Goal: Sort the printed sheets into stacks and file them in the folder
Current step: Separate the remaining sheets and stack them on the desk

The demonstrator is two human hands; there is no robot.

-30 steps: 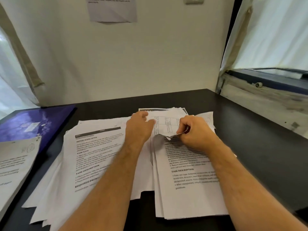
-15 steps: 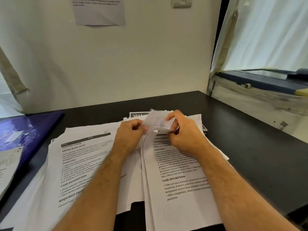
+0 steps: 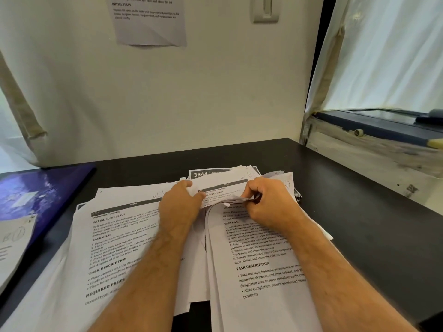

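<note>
Two loose stacks of printed sheets lie on the black table: a left stack with a dishwasher text on top and a right stack under my right forearm. Between them, at the far end, several top corners of the right stack's sheets are curled up. My left hand pinches those lifted sheets at their left side. My right hand grips their folded corners with curled fingers. A purple folder lies shut at the left, partly under another sheet.
The black table runs to a cream wall at the back. A window ledge with a dark frame borders the right side. A printed notice and a light switch hang on the wall.
Both hands have peeled more corners of the right stack upward and toward me. The camera has tilted, so the wall notice and switch show more fully.
</note>
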